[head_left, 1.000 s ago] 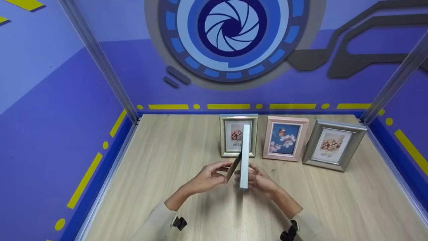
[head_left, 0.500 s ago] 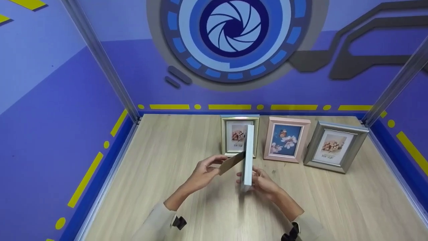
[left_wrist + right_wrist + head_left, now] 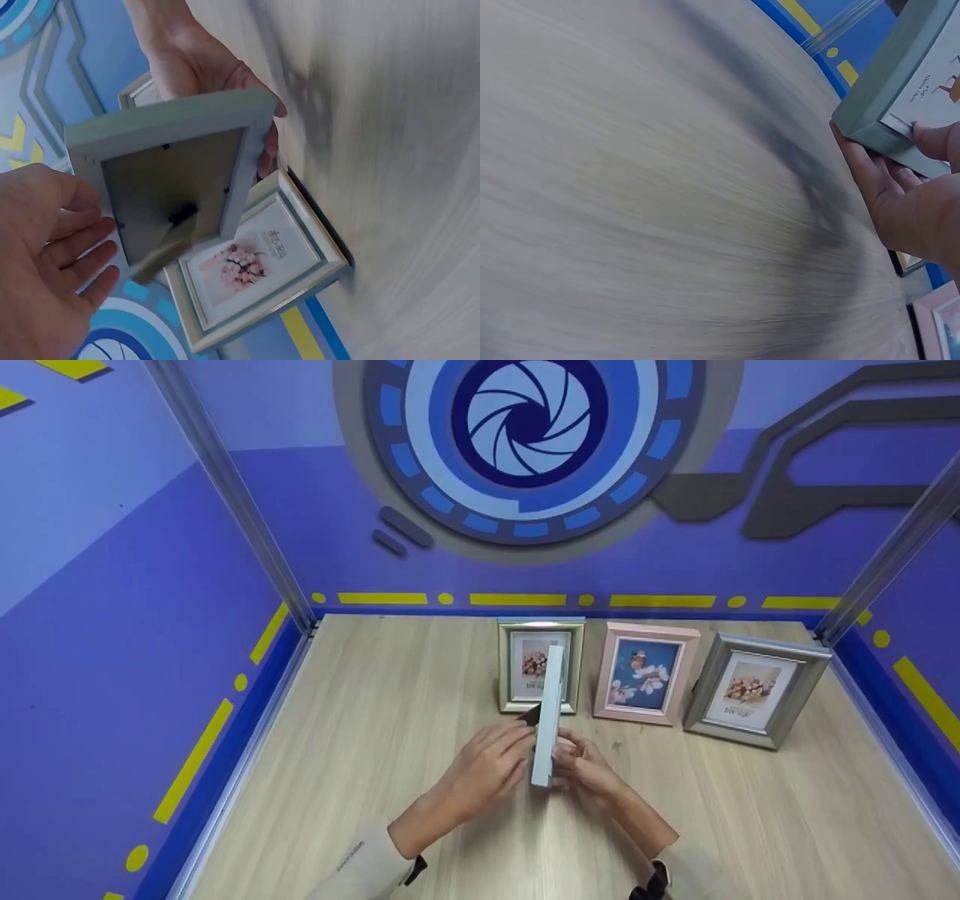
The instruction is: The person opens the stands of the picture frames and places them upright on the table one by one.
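A light-green picture frame (image 3: 550, 712) stands edge-on above the table in the head view. My right hand (image 3: 589, 769) grips its lower right part; in the right wrist view the thumb (image 3: 932, 141) lies on the front and the fingers pass under the edge. The left wrist view shows its brown back panel (image 3: 176, 180), with a support leg (image 3: 166, 251) swung out from a black hinge (image 3: 182, 214). My left hand (image 3: 484, 772) is at the back side, its fingers (image 3: 90, 256) fairly straight and right at the frame's edge. Its thumb is hidden in the left wrist view.
Along the back of the table stand a gold picture frame (image 3: 504, 671), partly behind the held one, a pink picture frame (image 3: 604, 675) and a grey picture frame (image 3: 699, 690). Blue walls (image 3: 285, 525) with metal corner posts (image 3: 225, 495) enclose the wooden table (image 3: 375, 697).
My left hand had the support leg between its fingers, swinging it away from the back; now it has let go and turned over beside the frame. The right hand keeps its grip.
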`<state>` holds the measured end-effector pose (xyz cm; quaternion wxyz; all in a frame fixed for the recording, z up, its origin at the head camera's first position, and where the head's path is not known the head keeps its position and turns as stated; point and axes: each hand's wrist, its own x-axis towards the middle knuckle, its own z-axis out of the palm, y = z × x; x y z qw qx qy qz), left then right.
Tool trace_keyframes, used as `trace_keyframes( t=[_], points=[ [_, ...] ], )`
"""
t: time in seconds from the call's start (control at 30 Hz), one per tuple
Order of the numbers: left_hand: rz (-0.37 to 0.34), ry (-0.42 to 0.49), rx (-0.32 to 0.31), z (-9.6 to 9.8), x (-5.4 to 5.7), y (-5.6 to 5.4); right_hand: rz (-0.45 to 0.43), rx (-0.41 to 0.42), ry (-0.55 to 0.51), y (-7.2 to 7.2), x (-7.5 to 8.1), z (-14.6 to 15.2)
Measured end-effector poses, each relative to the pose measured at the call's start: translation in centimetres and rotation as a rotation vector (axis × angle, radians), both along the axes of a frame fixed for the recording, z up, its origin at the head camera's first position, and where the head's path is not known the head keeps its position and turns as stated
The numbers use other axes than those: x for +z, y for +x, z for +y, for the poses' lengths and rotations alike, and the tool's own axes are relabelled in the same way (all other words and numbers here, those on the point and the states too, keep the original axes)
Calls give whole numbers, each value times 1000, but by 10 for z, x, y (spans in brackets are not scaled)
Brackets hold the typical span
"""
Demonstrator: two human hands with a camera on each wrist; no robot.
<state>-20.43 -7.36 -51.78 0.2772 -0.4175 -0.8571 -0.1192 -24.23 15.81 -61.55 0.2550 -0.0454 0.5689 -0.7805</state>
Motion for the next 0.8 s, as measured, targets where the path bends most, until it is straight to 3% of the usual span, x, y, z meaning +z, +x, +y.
trace_keyframes(
  t=[0.1,0.33,0.6,0.8],
  points=[
    [-72,-38,47,2,0,5,9,-22,23,0,2,-2],
    [-375,-12,162,0,1,12,32,-91,95,-2,5,-5],
    [-603,58,193,-8,-5,16,82,-132,216,0,5,-11],
    [-703,128,168,-22,-7,14,126,-139,273,2,9,-17]
  ],
)
